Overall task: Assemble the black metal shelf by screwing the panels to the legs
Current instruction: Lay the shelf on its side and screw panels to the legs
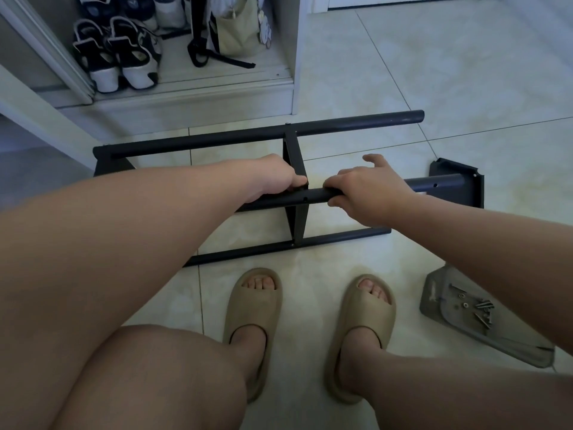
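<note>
- The half-built black metal shelf (341, 237) lies on its side on the pale tiled floor (434, 72), just ahead of the person's beige slippers (254, 308). This probably keeps every joint within a seated reach.
- The left hand (276, 178) curls its fingers against the upper corner of the thin black metal middle panel (293, 156), where the panel meets the raised leg. It seems to be steadying that corner. Whether it also pinches a screw cannot be told.
- The right hand (369, 187) wraps over the round black metal tube leg (316, 197) just beside the joint, with its thumb lifted clear. Most likely it is holding the tube so that its hole lines up with the panel.
- A loose black metal panel with notched corners (474, 193) lies flat under the free end of that leg, where an empty screw hole (435, 185) shows. It appears to be staged for fitting next.
- A grey plastic bag (440, 302) spread on the floor at the person's right holds the silver screws (485, 308), close to the right hand.
</note>
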